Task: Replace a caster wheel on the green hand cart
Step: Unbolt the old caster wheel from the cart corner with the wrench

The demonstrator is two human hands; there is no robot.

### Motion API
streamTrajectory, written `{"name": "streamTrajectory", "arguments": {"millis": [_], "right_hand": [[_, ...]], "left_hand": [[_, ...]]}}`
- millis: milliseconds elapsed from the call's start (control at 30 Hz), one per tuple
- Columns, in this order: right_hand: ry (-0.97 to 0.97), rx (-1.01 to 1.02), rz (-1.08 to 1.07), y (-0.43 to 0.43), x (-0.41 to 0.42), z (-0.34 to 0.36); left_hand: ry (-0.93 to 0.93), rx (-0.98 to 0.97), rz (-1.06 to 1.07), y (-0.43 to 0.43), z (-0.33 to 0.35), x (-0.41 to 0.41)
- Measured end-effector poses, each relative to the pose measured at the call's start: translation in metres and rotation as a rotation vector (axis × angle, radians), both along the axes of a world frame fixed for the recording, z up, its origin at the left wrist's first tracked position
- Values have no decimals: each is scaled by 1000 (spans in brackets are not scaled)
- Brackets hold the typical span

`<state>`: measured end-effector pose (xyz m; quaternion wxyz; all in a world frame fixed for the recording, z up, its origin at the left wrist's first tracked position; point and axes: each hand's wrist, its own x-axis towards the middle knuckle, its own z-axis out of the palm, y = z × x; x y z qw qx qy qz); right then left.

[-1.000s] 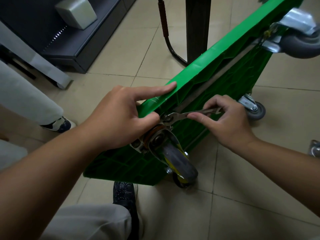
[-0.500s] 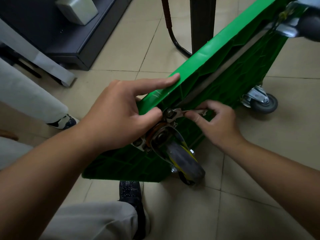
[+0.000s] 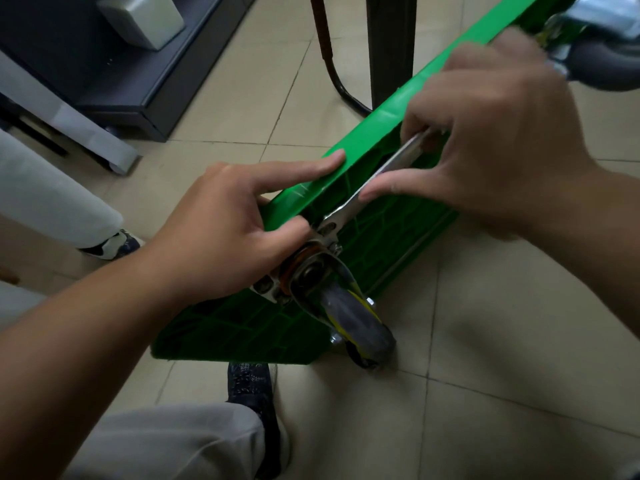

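The green hand cart stands tipped on its edge on the tiled floor, ribbed underside towards me. A grey caster wheel with yellow marks sits in a steel bracket bolted near the cart's lower corner. My left hand grips the cart's rim just above the bracket, index finger stretched along the edge and thumb on the underside. A steel wrench has its head at a bolt on the bracket plate. My right hand holds the wrench's handle, thumb laid along the shaft. Another caster shows at the top right.
A dark table leg and a curved black tube stand behind the cart. A dark cabinet base lies at the upper left. Another person's trouser leg and shoe are at the left. My own shoe is under the cart's corner.
My right hand has swung the wrench handle up and away, from nearly level to pointing up right along the cart's rim. The view has moved closer. My left hand keeps its grip.
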<state>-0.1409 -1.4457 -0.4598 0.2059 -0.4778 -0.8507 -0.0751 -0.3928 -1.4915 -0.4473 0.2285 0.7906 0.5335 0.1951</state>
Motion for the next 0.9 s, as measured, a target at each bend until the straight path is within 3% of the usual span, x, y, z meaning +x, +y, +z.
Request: {"name": "streamTrajectory", "arguments": {"millis": [100, 233, 400, 600, 700, 800, 900], "right_hand": [[-135, 213, 114, -16, -21, 34], [-234, 213, 180, -23, -36, 47], [-226, 167, 175, -11, -13, 41], [-110, 219, 468, -2, -2, 38], [56, 18, 432, 5, 11, 24], [458, -226, 305, -2, 20, -15], [736, -315, 204, -16, 16, -59]], "left_hand": [[-5, 4, 0, 1, -1, -1], [-33, 2, 5, 1, -5, -1], [-49, -65, 11, 2, -6, -2], [-22, -90, 29, 1, -3, -1], [-18, -102, 54, 0, 0, 0], [11, -76, 71, -2, 1, 0], [27, -74, 78, -4, 3, 1]]}}
